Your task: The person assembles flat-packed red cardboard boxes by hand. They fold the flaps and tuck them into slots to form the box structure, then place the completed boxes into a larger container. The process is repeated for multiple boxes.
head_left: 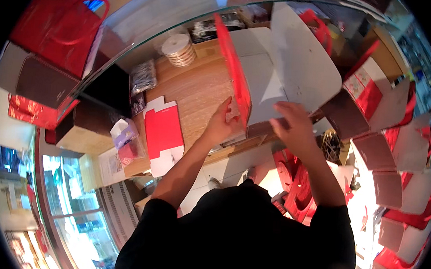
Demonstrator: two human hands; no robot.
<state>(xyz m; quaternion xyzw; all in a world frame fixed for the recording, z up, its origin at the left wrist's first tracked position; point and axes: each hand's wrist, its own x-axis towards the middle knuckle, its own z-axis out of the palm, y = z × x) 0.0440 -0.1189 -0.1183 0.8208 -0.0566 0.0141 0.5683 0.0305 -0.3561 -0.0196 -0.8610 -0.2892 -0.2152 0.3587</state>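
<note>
In front of me stands a white-lined piece, likely a box or bag, with a red side panel (233,71) upright on its left. A large white flap with rounded corners (306,56) rises on its right. Pale inner surface (262,78) shows between them. My left hand (221,122) is beside the red panel's near end, fingers curved and apart; whether they touch the panel is unclear. Over the near right edge hovers my right hand (294,127), fingers spread, holding nothing. A flat red carton with white flaps (164,131) lies left of my left forearm.
On the wooden table (189,85) are a stack of white discs or spools (178,49), plastic-wrapped packets (143,77) and a purple tissue pack (124,134). Red bags with brown flaps (344,113) line the right side. Red bags (299,188) lie low beside my right arm. A glass edge (183,25) crosses behind.
</note>
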